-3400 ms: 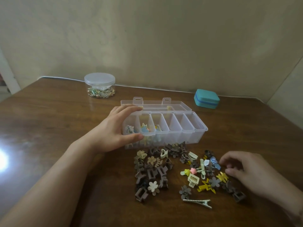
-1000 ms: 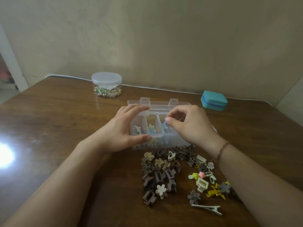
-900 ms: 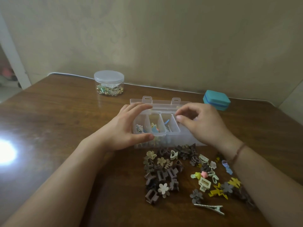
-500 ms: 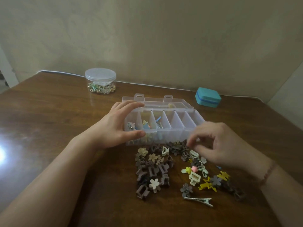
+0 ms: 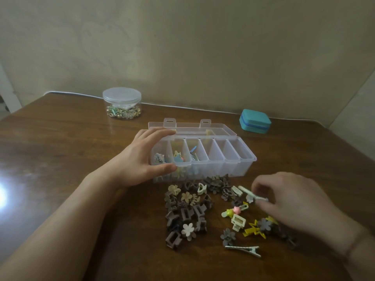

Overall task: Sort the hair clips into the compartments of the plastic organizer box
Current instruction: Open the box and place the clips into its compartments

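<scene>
On the worktop (image 5: pixel 60 149), the left hand (image 5: pixel 138 161) clasps the left end of the organizer box (image 5: pixel 227 159), with loose hair clips (image 5: pixel 188 207) heaped just near of it. The right hand (image 5: pixel 292 201) has its grip pinched on a pale flat clip (image 5: pixel 251 194) above the pile's right side; held so near its end, it could twist free or land in the wrong compartment.

1. One view only: head cam, worn by the person, wide-angle.
2. Faces fwd and down across the wooden table (image 5: pixel 60 149) toward the wall (image 5: pixel 203 47).
3. Close range: both forearms enter from the bottom edge; left hand (image 5: pixel 140 159) sits mid-frame, right hand (image 5: pixel 292 199) lower right.
4. Far table edge lies well beyond the hands, upper frame.
5. No 2nd view, so nothing shared.
</scene>
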The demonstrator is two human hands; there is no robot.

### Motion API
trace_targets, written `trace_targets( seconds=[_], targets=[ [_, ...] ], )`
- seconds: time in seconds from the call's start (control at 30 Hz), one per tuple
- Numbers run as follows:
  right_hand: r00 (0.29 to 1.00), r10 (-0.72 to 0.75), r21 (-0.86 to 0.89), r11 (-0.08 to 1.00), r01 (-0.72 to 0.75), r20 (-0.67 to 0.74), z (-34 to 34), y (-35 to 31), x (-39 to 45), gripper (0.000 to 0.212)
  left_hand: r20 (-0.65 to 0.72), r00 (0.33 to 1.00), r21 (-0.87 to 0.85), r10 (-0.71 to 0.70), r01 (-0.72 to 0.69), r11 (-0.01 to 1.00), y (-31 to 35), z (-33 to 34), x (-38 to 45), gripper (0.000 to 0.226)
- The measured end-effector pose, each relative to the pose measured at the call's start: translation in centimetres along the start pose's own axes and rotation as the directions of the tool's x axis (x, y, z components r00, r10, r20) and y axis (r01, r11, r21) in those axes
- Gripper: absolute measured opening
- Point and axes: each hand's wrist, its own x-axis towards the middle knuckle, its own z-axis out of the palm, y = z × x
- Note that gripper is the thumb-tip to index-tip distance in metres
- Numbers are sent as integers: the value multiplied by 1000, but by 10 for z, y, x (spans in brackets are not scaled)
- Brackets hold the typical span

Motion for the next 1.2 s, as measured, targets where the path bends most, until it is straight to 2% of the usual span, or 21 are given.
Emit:
trace_targets(
  seconds=[0.07, 0.13, 0.2, 0.23, 0.33, 0.4, 0.5, 0.63, 0.7, 0.8, 0.9, 0.97, 1.0, 1.1, 1.2],
  targets=[
    [999, 37, -11, 999, -37, -35, -15, 6, 2, 15, -3, 1000, 1, 3, -3, 1000, 1, 0, 0, 85],
    [996, 43, 186, 982, -27, -81, -29, 6, 13, 14, -7, 1000, 5, 3, -3, 1000, 1, 0, 0, 85],
    [987, 9, 465, 883, 67, -159, -36, -10, 33, 14, -7, 1000, 4, 0, 0, 1000, 2, 0, 0, 85],
    [982, -5, 551, 827, 112, -191, -36, -23, 44, 12, -8, 1000, -1, 1, -1, 1000, 2, 0, 0, 85],
    [970, 11, 633, 760, 149, -242, -25, -64, 78, 12, -7, 1000, -17, -7, 7, 1000, 3, -1, -1, 87],
    [968, 28, 617, 775, 137, -250, -16, -82, 94, 11, -6, 1000, -21, -13, 13, 1000, 3, -2, -2, 88],
    [975, -24, 568, 810, 148, -219, -10, -89, 102, 10, -8, 1000, -17, -10, 10, 1000, 2, -1, -2, 88],
    [954, -56, 500, 842, 204, -296, -16, -69, 83, 6, -7, 1000, -7, -7, 7, 1000, 1, -1, -1, 89],
    [954, -75, 463, 861, 209, -291, -22, -52, 66, 9, -8, 1000, -3, -6, 6, 1000, 1, -1, -1, 89],
    [971, -218, 348, 906, 239, -99, -26, -34, 40, 21, -7, 1000, 3, -5, 5, 1000, 2, -1, -1, 89],
    [955, -287, 167, 948, 272, 73, -16, -24, 21, 20, -9, 1000, 6, -2, 2, 1000, 2, 0, 0, 89],
    [948, -301, 83, 952, 294, 100, -8, -19, 14, 14, -10, 1000, 6, 1, -1, 1000, 2, 0, 0, 88],
    [946, -305, 62, 952, 300, 112, -6, -18, 12, 18, -10, 1000, 6, 1, -1, 1000, 2, 0, 0, 88],
    [938, -310, 19, 950, 311, 153, -2, -18, 10, 25, -8, 1000, 6, -4, 4, 1000, 2, 0, -1, 87],
    [927, -332, 24, 943, 333, 173, -3, -17, 12, 22, -11, 1000, 7, -3, 3, 1000, 3, 0, -1, 88]
  ],
)
